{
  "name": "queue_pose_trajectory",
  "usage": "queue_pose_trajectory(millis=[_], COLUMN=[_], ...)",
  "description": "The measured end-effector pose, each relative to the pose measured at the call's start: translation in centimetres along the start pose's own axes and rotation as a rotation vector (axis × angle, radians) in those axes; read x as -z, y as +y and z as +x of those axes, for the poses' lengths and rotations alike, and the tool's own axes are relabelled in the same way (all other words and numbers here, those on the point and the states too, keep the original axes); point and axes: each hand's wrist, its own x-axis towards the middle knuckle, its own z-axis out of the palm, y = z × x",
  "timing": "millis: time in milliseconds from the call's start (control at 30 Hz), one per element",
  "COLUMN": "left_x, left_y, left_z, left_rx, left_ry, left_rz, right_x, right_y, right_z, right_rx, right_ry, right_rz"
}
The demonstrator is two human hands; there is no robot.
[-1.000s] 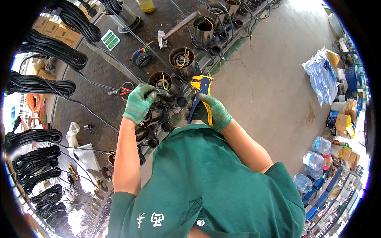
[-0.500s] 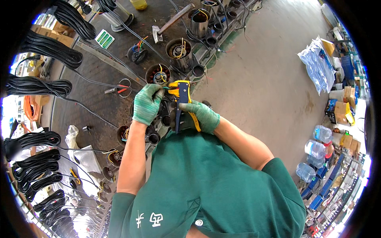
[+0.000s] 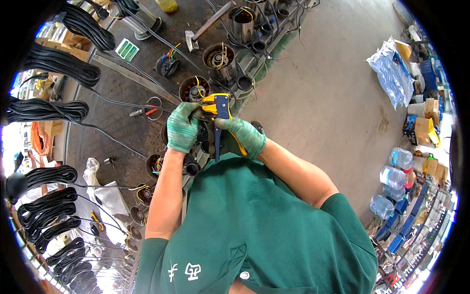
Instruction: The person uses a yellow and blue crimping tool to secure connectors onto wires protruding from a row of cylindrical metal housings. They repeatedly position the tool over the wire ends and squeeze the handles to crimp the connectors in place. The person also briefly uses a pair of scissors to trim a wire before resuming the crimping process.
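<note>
My right hand point(image 3: 247, 137), in a green-striped glove, is closed around the handles of a wire stripper point(image 3: 222, 107) with a dark blue body and yellow jaws and handle. My left hand point(image 3: 182, 128), gloved alike, is closed with thumb and fingertips pinched right beside the yellow jaws. A thin wire runs between them, mostly hidden by the glove. Just beyond the fingers stands an open metal motor housing point(image 3: 182, 89) with a yellow wire looping out of it. Farther off is a taller motor housing point(image 3: 223, 73), also with yellowish wires.
On the dark workbench point(image 3: 117, 142) lie a hammer point(image 3: 213, 22), red-handled pliers point(image 3: 142, 112) and a green-and-white card point(image 3: 127, 49). Coils of black cable point(image 3: 49, 109) line the left side. Plastic bottles point(image 3: 382, 206) and boxes stand at the right, past the grey floor point(image 3: 318, 93).
The wire stripper and my right hand have shifted slightly left and up, nearer my left fingers. My left hand keeps its pinch, and less of the wire shows.
</note>
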Motion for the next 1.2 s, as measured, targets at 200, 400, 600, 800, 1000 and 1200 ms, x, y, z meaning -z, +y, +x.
queue_pose_trajectory(millis=[200, 400, 600, 800, 1000, 1200], left_x=[0.0, 0.2, -0.2, 0.1, -0.1, -4.1], left_y=[0.3, 0.3, -0.2, 0.6, 4.8, 7.0], left_z=[0.0, 0.0, 0.0, -0.2, 4.9, 12.8], left_rx=[-0.025, -0.062, -0.040, 0.059, -0.082, 0.055], left_ry=[0.017, -0.002, -0.009, 0.000, 0.193, -0.005], left_rz=[-0.003, 0.037, 0.070, 0.047, 0.324, 0.481], right_x=[-0.8, 1.2, 0.4, 2.0, 5.0, 6.2], right_y=[0.7, 0.9, 0.8, -2.9, -6.9, -10.7], right_z=[0.2, 0.7, 0.1, -1.7, -2.3, -2.7], right_rx=[0.040, -0.009, 0.020, 0.024, 0.167, 0.187], right_ry=[0.076, 0.000, 0.099, 0.090, 0.057, -0.009], right_rz=[0.020, 0.017, 0.227, 0.305, 0.196, -0.002])
